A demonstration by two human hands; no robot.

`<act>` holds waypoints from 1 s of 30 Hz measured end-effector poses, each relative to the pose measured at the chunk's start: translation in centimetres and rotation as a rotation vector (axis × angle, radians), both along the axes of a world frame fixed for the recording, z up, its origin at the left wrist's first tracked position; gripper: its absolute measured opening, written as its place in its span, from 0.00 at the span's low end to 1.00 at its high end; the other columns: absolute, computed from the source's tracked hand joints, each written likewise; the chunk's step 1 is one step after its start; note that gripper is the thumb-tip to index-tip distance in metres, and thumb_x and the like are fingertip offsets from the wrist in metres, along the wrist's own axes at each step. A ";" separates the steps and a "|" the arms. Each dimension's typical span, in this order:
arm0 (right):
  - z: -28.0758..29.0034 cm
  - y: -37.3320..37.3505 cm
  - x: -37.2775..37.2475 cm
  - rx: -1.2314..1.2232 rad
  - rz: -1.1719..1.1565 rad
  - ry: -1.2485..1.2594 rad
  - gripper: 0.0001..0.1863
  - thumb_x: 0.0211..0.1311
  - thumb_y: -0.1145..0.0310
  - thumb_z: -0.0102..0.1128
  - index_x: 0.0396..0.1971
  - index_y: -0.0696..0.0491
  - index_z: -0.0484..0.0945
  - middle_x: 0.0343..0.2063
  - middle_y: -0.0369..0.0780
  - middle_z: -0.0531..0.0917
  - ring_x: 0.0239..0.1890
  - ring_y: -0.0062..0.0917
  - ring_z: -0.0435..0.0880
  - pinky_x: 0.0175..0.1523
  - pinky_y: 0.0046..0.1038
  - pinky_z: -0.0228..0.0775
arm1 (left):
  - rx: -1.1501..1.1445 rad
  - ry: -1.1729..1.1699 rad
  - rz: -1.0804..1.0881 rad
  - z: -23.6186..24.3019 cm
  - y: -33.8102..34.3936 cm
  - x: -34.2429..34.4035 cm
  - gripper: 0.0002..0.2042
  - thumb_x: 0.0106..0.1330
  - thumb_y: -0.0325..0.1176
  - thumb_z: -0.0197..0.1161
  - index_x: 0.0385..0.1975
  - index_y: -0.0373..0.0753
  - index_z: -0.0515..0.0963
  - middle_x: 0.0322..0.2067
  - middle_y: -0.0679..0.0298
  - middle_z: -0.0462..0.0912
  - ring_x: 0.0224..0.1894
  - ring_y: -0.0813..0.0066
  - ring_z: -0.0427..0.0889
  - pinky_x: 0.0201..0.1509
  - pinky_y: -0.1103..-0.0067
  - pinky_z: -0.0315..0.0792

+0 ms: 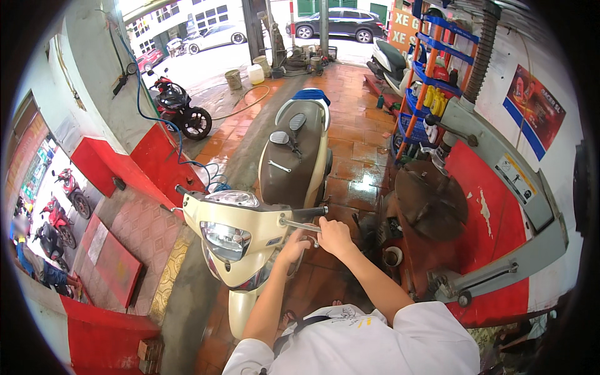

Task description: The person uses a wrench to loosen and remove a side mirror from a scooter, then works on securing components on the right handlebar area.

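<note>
A cream scooter (253,225) stands before me, its headlight facing my way. My right hand (335,238) is closed at the outer end of a silver bar, apparently the brake lever (301,225), just below the black handlebar grip (309,212). Close beside it, my left hand (294,247) has its fingers bent together under the lever; a small metal piece shows at the fingertips, too small to name. On the brown seat (289,178) lie a silver wrench (279,166) and two mirrors (280,138), one partly beyond the other.
To the right are a blue-and-orange shelf (415,106) with bottles, a dark round seat-like disc (431,201) and a grey machine arm (500,275). A black motorcycle (181,106) stands at left, near a blue hose (181,144). Buckets (233,79) stand by the entrance.
</note>
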State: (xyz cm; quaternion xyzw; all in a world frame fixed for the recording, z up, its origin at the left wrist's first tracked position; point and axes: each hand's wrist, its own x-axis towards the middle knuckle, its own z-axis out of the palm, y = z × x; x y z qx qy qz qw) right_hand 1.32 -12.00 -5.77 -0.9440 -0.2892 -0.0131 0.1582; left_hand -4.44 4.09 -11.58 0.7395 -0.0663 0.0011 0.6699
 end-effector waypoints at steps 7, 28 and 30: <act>1.9 1.2 -1.9 0.202 -0.079 0.035 0.08 0.52 0.68 0.60 0.21 0.57 0.81 0.22 0.44 0.84 0.24 0.35 0.85 0.33 0.38 0.76 | 0.970 -0.734 0.431 -1.2 -0.9 3.4 0.28 0.52 0.34 0.64 0.55 0.28 0.71 0.55 0.45 0.73 0.63 0.46 0.68 0.67 0.54 0.61; -0.9 5.1 -0.8 2.689 -0.747 0.884 0.24 0.55 0.58 0.51 0.10 0.41 0.46 0.07 0.27 0.49 0.10 0.19 0.45 0.21 0.25 0.39 | 1.252 -0.059 0.219 -2.4 -2.1 12.2 0.06 0.54 0.37 0.65 0.28 0.44 0.84 0.31 0.58 0.86 0.38 0.59 0.87 0.40 0.66 0.80; -1.6 4.7 0.1 2.648 -0.750 0.883 0.23 0.55 0.61 0.50 0.11 0.41 0.45 0.08 0.27 0.48 0.10 0.19 0.44 0.20 0.26 0.39 | 1.242 -0.169 0.221 -1.8 -2.2 11.9 0.05 0.55 0.36 0.64 0.26 0.43 0.82 0.27 0.57 0.86 0.33 0.58 0.88 0.36 0.66 0.80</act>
